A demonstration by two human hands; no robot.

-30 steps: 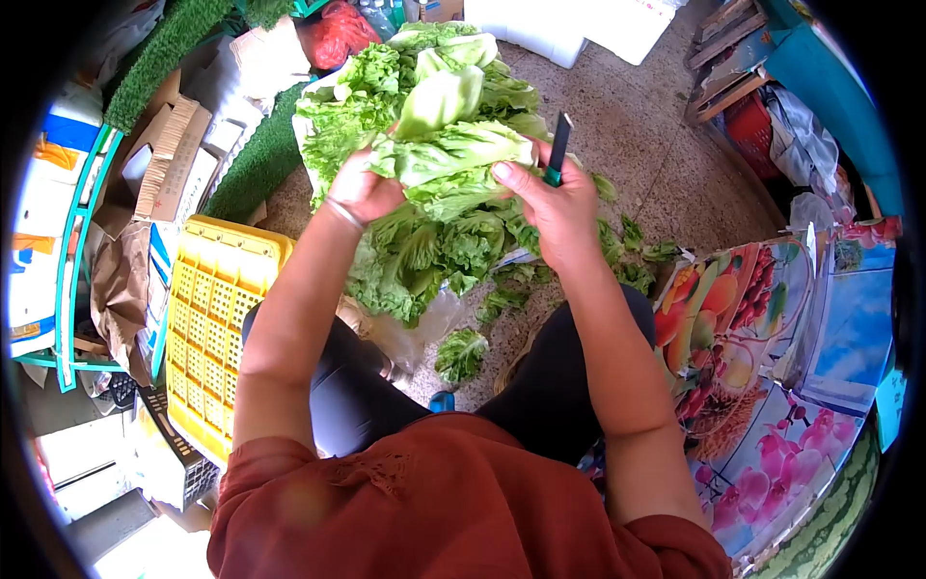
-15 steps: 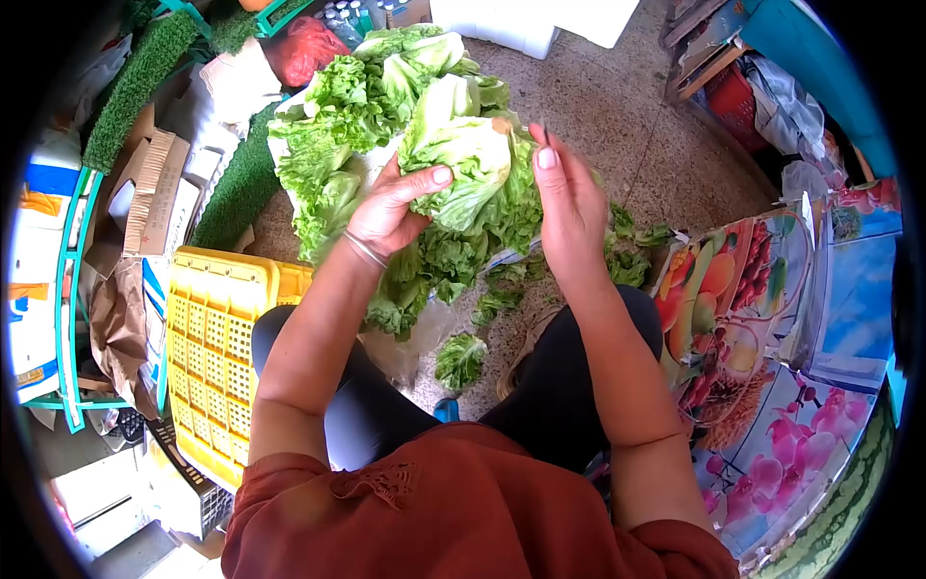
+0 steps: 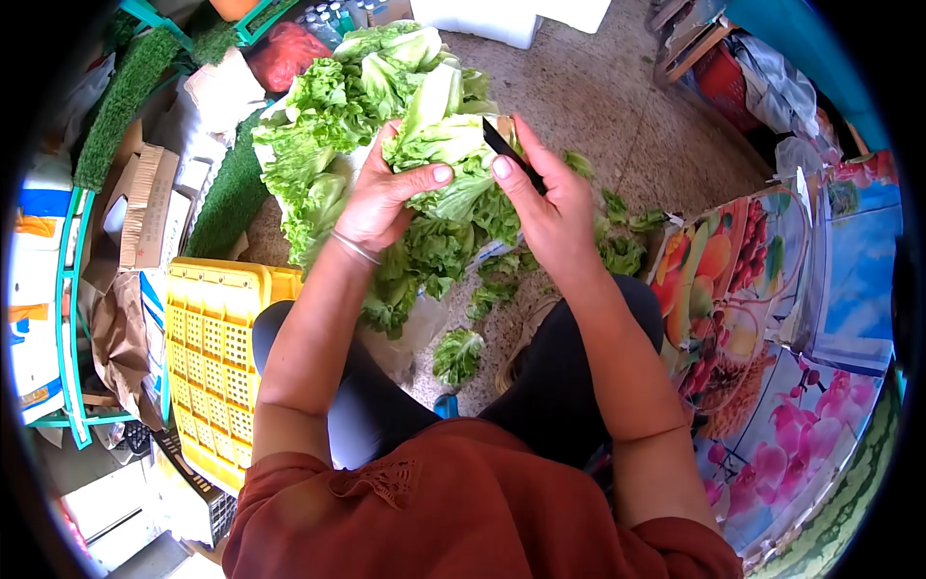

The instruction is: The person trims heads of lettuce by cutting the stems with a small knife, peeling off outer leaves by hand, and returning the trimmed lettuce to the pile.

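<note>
One rust-red top [image 3: 473, 511] fills the space closest to you, and from under it your legs in dark trousers [image 3: 371, 410] spread apart. Beside your left leg stands a yellow crate [image 3: 207, 376] with a perforated wall; beyond your right leg is a panel printed with fruit and pink flowers [image 3: 733, 299]. Between your knees, a loose lettuce leaf [image 3: 457, 356] lies on the speckled floor [image 3: 627, 125]. Further out, a bangle [image 3: 355, 247] circles your left wrist, and your left grip [image 3: 379, 203] is closed around the side of a lettuce head [image 3: 444, 145], thumb on top, holding it up in front of you with its cut base toward your right. Your right grip [image 3: 555, 203] is closed on a knife [image 3: 511, 152], the thumb pressing along it; its dark blade points up and left at the base of the head, though you cannot tell whether it touches. Leaf scraps [image 3: 622, 253] lie on the floor past your right knee. Behind the head you have a heap of lettuce [image 3: 328, 96], then a red plastic bag [image 3: 287, 56] and white boxes [image 3: 477, 17] at the far edge.
</note>
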